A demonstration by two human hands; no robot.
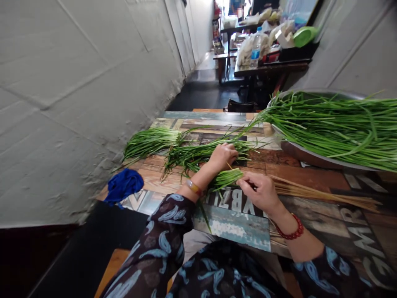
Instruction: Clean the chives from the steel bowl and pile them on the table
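My left hand (pixel 223 157) has its fingers curled down onto the stem ends of a loose pile of green chives (pixel 198 152) on the table. Just below it lies a smaller bunch of chives (pixel 228 178), its cut ends facing right. The tip of a thin wooden skewer (pixel 229 166) sticks out above that bunch. My right hand (pixel 259 191) pinches at the bunch's right side, where the skewer's other end appears to be, mostly hidden by the fingers. Several bare skewers (pixel 325 194) lie to the right of this hand.
A large metal basin (pixel 305 157) heaped with long chives stands at the right. Another chive bundle (pixel 155 140) lies back left, near the white wall (pixel 93 82). A blue cloth (pixel 124 185) sits at the table's left edge. Farther back, a table holds bags and a water bottle (pixel 256 49).
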